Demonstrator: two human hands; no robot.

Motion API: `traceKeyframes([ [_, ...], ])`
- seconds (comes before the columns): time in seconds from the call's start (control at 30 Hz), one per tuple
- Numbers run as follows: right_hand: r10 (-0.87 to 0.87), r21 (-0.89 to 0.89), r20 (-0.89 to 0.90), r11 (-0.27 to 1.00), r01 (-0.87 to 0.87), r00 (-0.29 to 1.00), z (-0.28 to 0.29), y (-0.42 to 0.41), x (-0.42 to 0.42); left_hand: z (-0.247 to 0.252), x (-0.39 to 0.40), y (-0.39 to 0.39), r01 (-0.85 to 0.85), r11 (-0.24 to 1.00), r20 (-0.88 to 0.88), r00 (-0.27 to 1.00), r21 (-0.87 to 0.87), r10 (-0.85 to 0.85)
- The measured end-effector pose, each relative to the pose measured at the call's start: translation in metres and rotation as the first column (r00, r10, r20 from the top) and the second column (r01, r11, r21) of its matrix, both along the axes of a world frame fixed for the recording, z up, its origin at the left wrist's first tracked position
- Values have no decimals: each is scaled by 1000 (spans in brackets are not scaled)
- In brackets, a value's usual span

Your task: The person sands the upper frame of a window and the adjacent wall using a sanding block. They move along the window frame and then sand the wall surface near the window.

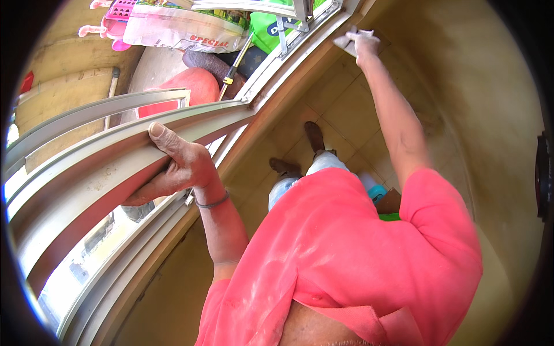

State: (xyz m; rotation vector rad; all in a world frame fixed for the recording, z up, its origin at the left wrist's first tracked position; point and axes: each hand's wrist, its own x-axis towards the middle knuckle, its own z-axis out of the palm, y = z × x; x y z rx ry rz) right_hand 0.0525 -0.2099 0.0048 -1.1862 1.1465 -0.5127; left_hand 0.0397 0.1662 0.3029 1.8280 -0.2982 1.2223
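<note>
My left hand (184,166) grips a metal window-frame bar (104,168), its thumb over the top edge and its fingers underneath. Farther off, at the upper right, my right hand (367,45) is closed on a pale, greyish cloth (345,43). That hand is beside the wooden edge of the window opening (298,75). An open window sash with a metal hinge stay (282,36) stands to the left of my right hand.
Beyond the window lie a printed sack (181,26), a green bag (265,32), a red rounded object (194,86) and a pole with a yellow clamp (228,81). Below are floor tiles (337,108); a blue item (376,193) sits by my legs. A wall (489,86) curves along the right.
</note>
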Motion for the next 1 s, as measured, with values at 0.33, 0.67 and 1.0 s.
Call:
traceKeyframes([
  [0.33, -101, 28, 93, 995, 99, 991, 6, -39, 10, 0, 1, 8, -1, 999, 8, 1000, 48, 1],
  [0.67, -67, -38, -94, 997, 63, 993, 1, 11, 3, -1, 2, 9, 55, 997, 23, 998, 51, -56],
  [1.0, 63, -88, -188, 993, -80, 980, -7, 141, -35, -1, 3, 14, -9, 994, 72, 997, 107, 2],
])
